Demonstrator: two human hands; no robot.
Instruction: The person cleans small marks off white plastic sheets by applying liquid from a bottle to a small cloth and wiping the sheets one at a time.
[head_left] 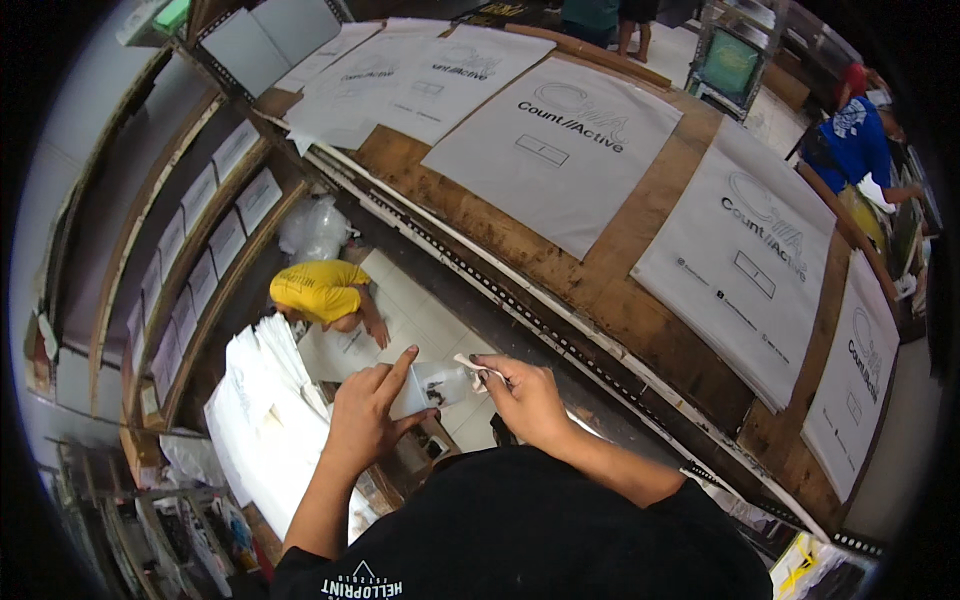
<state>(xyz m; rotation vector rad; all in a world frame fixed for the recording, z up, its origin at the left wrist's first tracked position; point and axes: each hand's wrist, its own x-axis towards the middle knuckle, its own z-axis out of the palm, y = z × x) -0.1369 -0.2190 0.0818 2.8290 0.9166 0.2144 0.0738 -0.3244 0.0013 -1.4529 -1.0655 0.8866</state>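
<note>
In my left hand (362, 412) is a translucent plastic container (440, 386) with dark smears on it. It lies sideways, gripped between my thumb and fingers. Pinched in my right hand (532, 400) is a small crumpled white cloth or tissue (466, 360), right at the container's other end. I cannot tell whether the cloth touches the container. Both hands are in front of my black shirt, above the aisle floor.
A long table (620, 215) with printed white bags (570, 150) runs along the right. Left are wooden shelves (190, 260) and a white stack (265, 410). A person in yellow (320, 290) crouches in the aisle; another in blue (850, 145) works at far right.
</note>
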